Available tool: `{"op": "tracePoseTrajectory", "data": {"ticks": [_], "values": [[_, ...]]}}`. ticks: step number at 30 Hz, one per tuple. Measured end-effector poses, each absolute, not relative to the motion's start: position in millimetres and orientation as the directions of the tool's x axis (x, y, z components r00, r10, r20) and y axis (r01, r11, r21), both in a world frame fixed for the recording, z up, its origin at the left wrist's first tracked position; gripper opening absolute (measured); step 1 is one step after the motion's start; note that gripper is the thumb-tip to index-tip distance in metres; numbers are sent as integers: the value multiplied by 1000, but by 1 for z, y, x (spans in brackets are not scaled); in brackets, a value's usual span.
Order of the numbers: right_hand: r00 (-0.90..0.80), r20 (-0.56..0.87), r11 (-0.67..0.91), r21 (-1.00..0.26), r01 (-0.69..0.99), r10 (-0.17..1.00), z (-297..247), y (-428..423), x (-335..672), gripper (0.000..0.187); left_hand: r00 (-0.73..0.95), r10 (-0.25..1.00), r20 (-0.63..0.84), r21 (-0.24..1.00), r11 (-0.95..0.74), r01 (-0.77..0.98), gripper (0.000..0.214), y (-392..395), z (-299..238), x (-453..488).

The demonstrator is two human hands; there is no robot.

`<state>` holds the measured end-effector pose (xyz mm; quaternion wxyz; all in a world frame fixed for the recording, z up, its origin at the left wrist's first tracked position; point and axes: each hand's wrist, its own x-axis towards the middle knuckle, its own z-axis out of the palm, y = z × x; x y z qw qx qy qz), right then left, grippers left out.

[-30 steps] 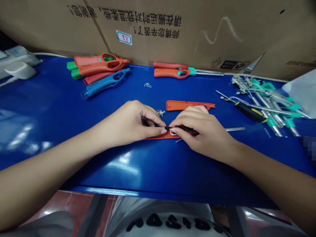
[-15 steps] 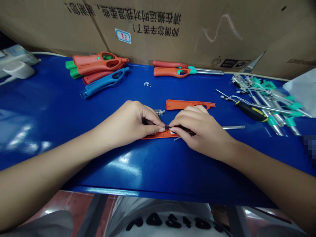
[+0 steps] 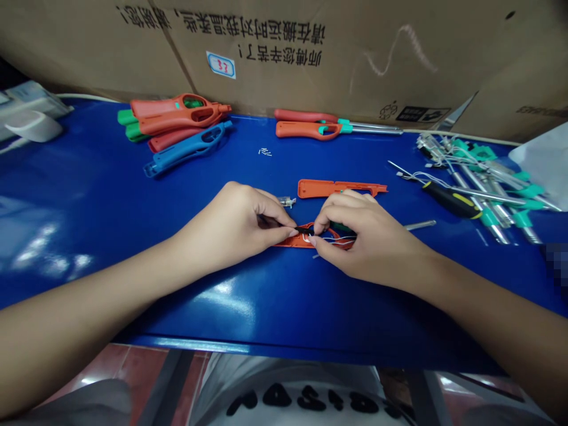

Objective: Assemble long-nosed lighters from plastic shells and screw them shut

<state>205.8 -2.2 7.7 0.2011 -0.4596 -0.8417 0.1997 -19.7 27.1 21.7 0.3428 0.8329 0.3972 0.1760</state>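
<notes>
My left hand (image 3: 244, 225) pinches the left end of a small black part (image 3: 304, 231) between thumb and forefinger. At its other end, the thumb and forefinger of my right hand (image 3: 377, 236) close on the same part. Beneath lies an orange lighter half-shell (image 3: 290, 242), partly covered by my fingers. Thin white wires (image 3: 331, 239) run across it under my right hand. A metal tube (image 3: 421, 225) sticks out beyond the right knuckles. Just behind my hands are the other orange half-shell (image 3: 317, 189) and a small clear part (image 3: 287, 202), partly hidden by my left hand.
Orange, green and blue lighter shells (image 3: 177, 115) are piled at the back left. Lighters with metal tubes (image 3: 310, 129) lie behind, near tiny screws (image 3: 265, 152). To the right are a screwdriver (image 3: 452, 200) and tube assemblies (image 3: 497, 183). A cardboard box (image 3: 284, 77) walls off the back.
My right fingers have shifted slightly right and up, showing more of the black part and wires. The half-shell's left end is now more covered, and the metal tube's tip has tilted upward.
</notes>
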Motion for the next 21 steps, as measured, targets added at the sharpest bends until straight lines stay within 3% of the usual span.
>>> {"op": "tracePoseTrajectory", "data": {"ticks": [8,14,17,21], "values": [[-474,107,454,-524,721,874,8,-1,206,4,635,771,50,715,-472,516,12,26,20,-21],[-537,136,520,-525,674,833,4,0,207,10,673,727,132,721,-537,438,11,26,18,-21],[-589,145,587,-427,688,795,6,0,207,15,680,717,155,723,-551,417,11,26,15,-22],[-677,197,705,-172,688,709,11,-2,207,18,700,687,195,682,-608,406,10,23,14,-22]]}}
